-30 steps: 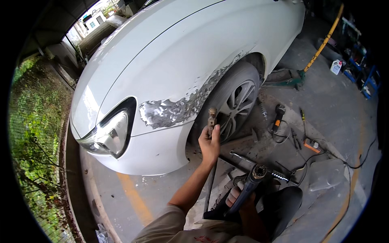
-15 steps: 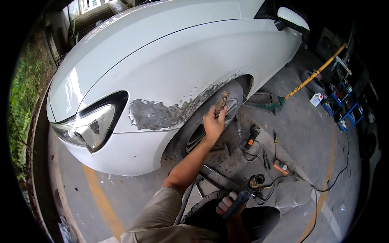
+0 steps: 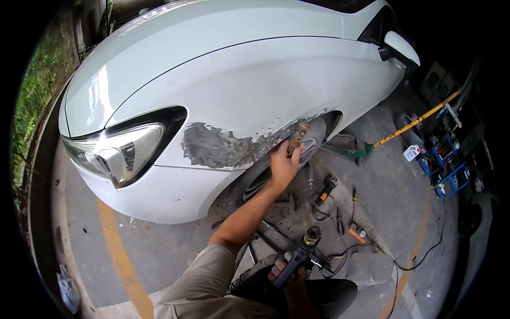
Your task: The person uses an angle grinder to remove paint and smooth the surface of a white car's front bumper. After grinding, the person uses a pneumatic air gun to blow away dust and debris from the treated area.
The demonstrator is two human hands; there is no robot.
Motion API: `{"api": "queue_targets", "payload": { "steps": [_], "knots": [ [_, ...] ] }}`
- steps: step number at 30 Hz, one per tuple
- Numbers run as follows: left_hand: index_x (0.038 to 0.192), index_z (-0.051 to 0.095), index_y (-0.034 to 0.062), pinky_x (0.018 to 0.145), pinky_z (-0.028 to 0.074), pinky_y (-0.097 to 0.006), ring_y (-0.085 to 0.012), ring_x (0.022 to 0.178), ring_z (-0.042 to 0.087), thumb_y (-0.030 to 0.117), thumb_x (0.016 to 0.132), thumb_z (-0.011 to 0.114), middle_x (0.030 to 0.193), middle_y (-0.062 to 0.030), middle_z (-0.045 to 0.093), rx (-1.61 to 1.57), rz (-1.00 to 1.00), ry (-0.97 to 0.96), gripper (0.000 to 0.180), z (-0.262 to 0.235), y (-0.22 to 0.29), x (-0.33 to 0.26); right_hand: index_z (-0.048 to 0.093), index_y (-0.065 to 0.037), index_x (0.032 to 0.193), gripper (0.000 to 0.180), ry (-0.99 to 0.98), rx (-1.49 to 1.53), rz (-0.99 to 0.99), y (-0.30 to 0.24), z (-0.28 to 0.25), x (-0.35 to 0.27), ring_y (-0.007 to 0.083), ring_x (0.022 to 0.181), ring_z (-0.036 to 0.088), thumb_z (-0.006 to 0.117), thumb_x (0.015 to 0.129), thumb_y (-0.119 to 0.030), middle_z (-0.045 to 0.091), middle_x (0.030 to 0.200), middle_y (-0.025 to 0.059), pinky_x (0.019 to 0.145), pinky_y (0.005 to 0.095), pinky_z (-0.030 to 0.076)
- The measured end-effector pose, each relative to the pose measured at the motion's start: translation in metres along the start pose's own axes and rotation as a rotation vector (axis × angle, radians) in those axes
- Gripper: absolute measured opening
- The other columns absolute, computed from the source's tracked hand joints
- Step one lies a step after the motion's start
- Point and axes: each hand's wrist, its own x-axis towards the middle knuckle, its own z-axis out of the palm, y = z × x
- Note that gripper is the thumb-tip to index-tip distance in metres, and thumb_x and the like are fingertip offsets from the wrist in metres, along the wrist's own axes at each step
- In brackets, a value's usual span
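Note:
My left hand [image 3: 285, 166] reaches up to the white car's wheel arch, its fingers closed around a brown, dirty cylindrical metal piece [image 3: 298, 139] with holes in it. Behind that piece are the tire and the front fender. A rough grey patch [image 3: 218, 148] of stripped paint runs along the fender to the arch edge. Lower down, by my knee, my right hand [image 3: 279, 267] grips a dark-handled power tool [image 3: 298, 259]. Its round, brass-coloured open end points up and away from me.
Left of the patch is the headlight [image 3: 130, 146]. On the floor lie an angle grinder [image 3: 325, 191], a screwdriver [image 3: 355, 195], an orange power strip [image 3: 357, 234] and cables. A jack with a yellow handle [image 3: 419, 119] and a blue rack [image 3: 451, 181] stand at right.
The view has shifted, and both hands keep their grips. The tool in my right hand now shows its open end turned more upward. The metal piece stays near the wheel arch.

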Motion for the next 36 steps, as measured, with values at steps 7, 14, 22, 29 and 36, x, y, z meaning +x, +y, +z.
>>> {"api": "queue_targets", "payload": {
  "steps": [7,14,22,29,36],
  "knots": [
    [0.080,0.059,-0.0018,0.050,0.043,-0.032,-0.0242,0.051,0.057,0.020,0.082,0.069,0.063,-0.0153,0.059,0.160,0.034,0.137,0.024,0.008,0.008,-0.003,0.052,-0.017,0.102,0.035,0.046,-0.019,0.034,0.005,0.007,0.004,0.0077,0.052,0.041,0.071,0.079,-0.035,0.042,0.064,-0.0056,0.060,0.0281,0.033],
    [0.077,0.056,-0.0009,0.050,0.043,-0.036,-0.0367,0.055,0.055,0.021,0.081,0.070,0.062,-0.0182,0.057,0.148,0.011,0.135,0.026,0.003,0.011,-0.006,0.049,-0.017,0.082,0.017,0.008,0.006,0.024,0.010,0.015,0.012,0.0075,0.054,0.044,0.062,0.087,-0.027,0.046,0.066,-0.0053,0.058,0.0279,0.033],
    [0.078,0.056,-0.0009,0.050,0.043,-0.039,-0.0403,0.059,0.057,0.023,0.082,0.069,0.063,-0.0195,0.057,0.174,0.034,0.201,0.028,0.010,0.010,-0.006,0.053,-0.012,0.096,0.028,0.147,-0.133,0.057,0.015,0.008,0.011,0.0091,0.055,0.044,0.066,0.082,-0.033,0.045,0.067,-0.0044,0.056,0.0275,0.037],
    [0.081,0.056,-0.0015,0.049,0.042,-0.040,-0.0416,0.059,0.056,0.025,0.083,0.068,0.062,-0.0202,0.055,0.170,-0.028,0.186,0.029,0.010,0.012,-0.007,0.050,-0.013,0.100,0.026,0.258,-0.273,0.122,0.013,0.062,0.078,0.0125,0.065,0.047,0.061,0.087,-0.033,0.045,0.071,-0.0026,0.071,0.0339,0.042],
    [0.089,0.059,-0.0026,0.049,0.043,-0.042,-0.0423,0.059,0.057,0.028,0.084,0.067,0.063,-0.0218,0.057,0.167,0.000,0.175,0.032,0.012,0.010,-0.007,0.049,-0.014,0.101,0.013,0.435,-0.292,0.167,0.025,0.097,0.132,0.0140,0.077,0.049,0.055,0.092,-0.021,0.048,0.079,-0.0006,0.078,0.0336,0.041]
  ]
}}
